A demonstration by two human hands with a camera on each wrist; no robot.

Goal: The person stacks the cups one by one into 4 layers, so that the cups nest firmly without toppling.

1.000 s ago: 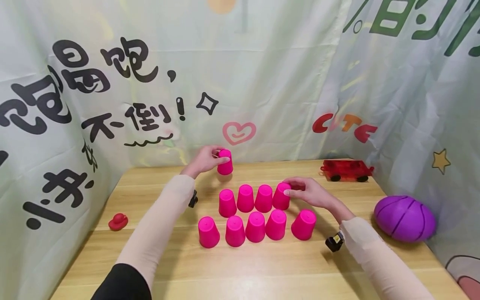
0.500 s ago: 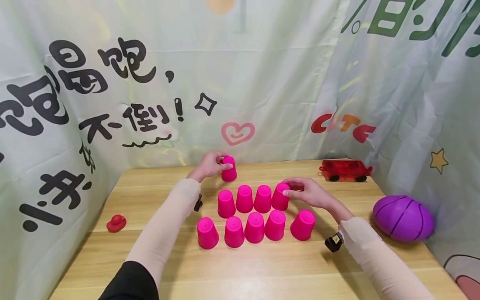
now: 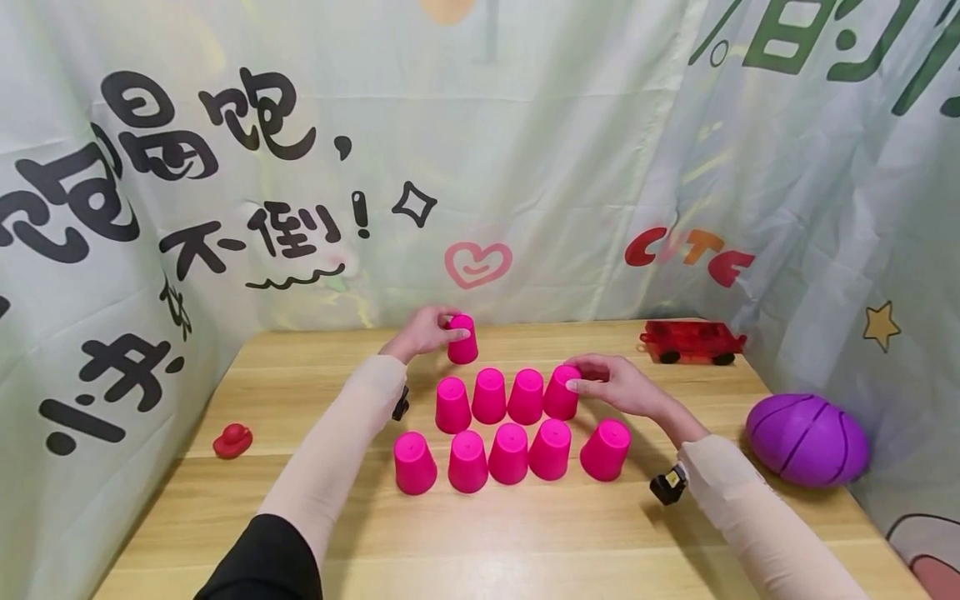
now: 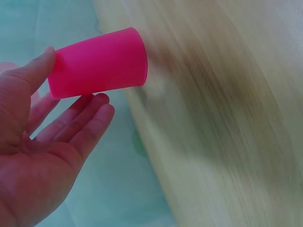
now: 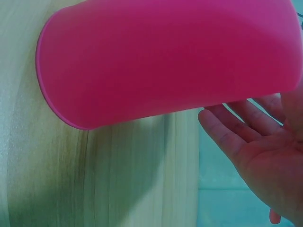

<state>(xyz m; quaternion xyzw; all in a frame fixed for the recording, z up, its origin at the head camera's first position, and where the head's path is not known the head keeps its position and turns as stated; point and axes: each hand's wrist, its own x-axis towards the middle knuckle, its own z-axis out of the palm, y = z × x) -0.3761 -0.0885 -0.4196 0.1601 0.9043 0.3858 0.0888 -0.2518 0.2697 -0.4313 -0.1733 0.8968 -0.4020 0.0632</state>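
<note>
Near-row cups (image 3: 509, 455), pink, five, mouths down: the three inner ones close together, one set apart at each end; places unchanged over the last second. Middle-row cups, four, same pattern, just beyond: likewise unmoved. Right grip (image 3: 622, 385): narrow, thumb and fingers about the right-end cup (image 3: 559, 404) of that row, same pose as a second ago. Left grip (image 3: 426, 329): narrow, pinching the tenth cup (image 3: 462, 339) by its upper part, upright, mouth down, behind the left part of the middle row. Change: this cup has come rightward and lower over the last second, only slightly in the latter half; by judgement, nearer its companions but in neither row. Whether its rim touches the bench cannot be told. Bench (image 3: 495, 542): pale wood-grain top, lit with a glossy patch in front, shadows under both forearms. Purple ball (image 3: 807, 439), dark-lined: by the right edge. Red toy hat (image 3: 233, 441): near the left edge. Red toy vehicle (image 3: 692, 342), dark wheels: far right corner. Curtain (image 3: 570, 167): pale, creased cloth enclosing the back and sides, printed with large black characters, a pink heart, a coloured "CUTE" and a yellow star.
</note>
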